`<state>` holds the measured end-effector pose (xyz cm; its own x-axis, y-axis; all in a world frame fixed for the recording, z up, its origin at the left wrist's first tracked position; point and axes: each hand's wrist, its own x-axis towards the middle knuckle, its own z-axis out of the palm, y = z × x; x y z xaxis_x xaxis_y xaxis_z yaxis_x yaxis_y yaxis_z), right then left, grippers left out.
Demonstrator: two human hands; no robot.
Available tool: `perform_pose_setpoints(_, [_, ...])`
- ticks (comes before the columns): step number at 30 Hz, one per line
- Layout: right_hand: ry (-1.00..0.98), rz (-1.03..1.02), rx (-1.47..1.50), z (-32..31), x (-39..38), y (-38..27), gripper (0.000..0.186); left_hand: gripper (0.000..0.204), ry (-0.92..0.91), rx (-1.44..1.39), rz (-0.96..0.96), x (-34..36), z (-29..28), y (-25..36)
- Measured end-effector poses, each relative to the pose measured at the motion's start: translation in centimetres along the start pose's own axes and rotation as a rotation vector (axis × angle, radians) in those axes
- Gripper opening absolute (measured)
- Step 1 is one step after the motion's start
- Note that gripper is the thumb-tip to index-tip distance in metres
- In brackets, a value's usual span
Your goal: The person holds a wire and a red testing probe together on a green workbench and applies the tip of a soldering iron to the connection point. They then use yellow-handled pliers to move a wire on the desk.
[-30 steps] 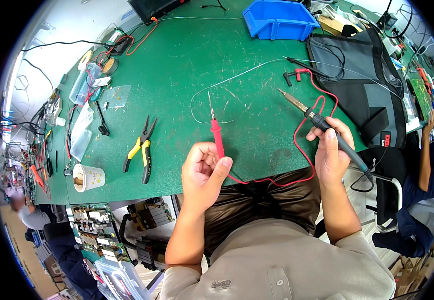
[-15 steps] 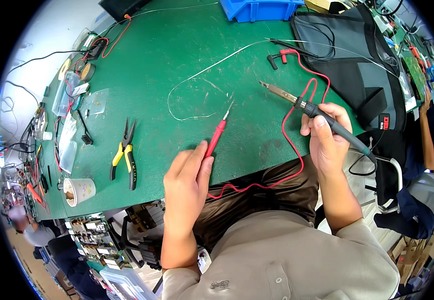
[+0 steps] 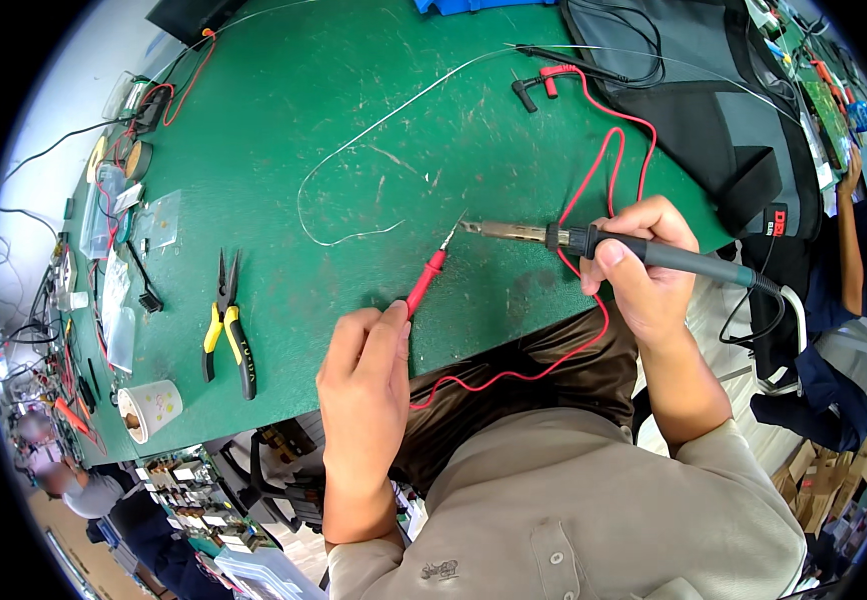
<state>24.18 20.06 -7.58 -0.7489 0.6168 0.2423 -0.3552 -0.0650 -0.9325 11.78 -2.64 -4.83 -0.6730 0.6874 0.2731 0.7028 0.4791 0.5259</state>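
My left hand [image 3: 366, 365] is closed around a red test probe [image 3: 428, 283], whose metal tip points up and to the right. A red lead runs from it below the table edge and back up to the plugs. In my right hand [image 3: 644, 265] is a soldering iron [image 3: 674, 257] with a dark grey handle, lying nearly level and pointing left. Its tip is at or very near the probe's tip; contact is too fine to tell. Beyond the probe a thin solder wire [image 3: 339, 153] curves over the green table [image 3: 284, 90].
Yellow-and-black long-nose pliers [image 3: 227, 325] lie left of my left hand, with a paper cup [image 3: 151, 410] by the near edge. A grey-and-black bag [image 3: 714, 130] covers the right side, near red and black probe plugs [image 3: 552, 80]. At far right is another person's arm [image 3: 851, 240].
The soldering iron has swung down and left, from apart to right beside the probe's tip. My left hand still holds the probe. The view has shifted slightly.
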Motion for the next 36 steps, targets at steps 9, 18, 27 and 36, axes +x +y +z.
perform_pose_setpoints(9, [-0.015, 0.097, -0.041, 0.7, 0.57, -0.26, 0.014, 0.019, -0.043, 0.006, -0.022, 0.16, -0.24, -0.07])
perform_pose_setpoints(18, [-0.042, 0.14, -0.015, 0.65, 0.7, -0.21, 0.014, 0.018, -0.003, -0.026, -0.031, 0.13, 0.14, -0.29])
perform_pose_setpoints(27, [-0.06, 0.142, -0.062, 0.74, 0.69, -0.23, 0.015, 0.017, 0.001, -0.017, -0.016, 0.15, 0.13, -0.37])
perform_pose_setpoints(36, [-0.059, 0.131, -0.077, 0.74, 0.7, -0.21, 0.015, 0.017, 0.008, -0.022, -0.013, 0.13, 0.2, -0.43])
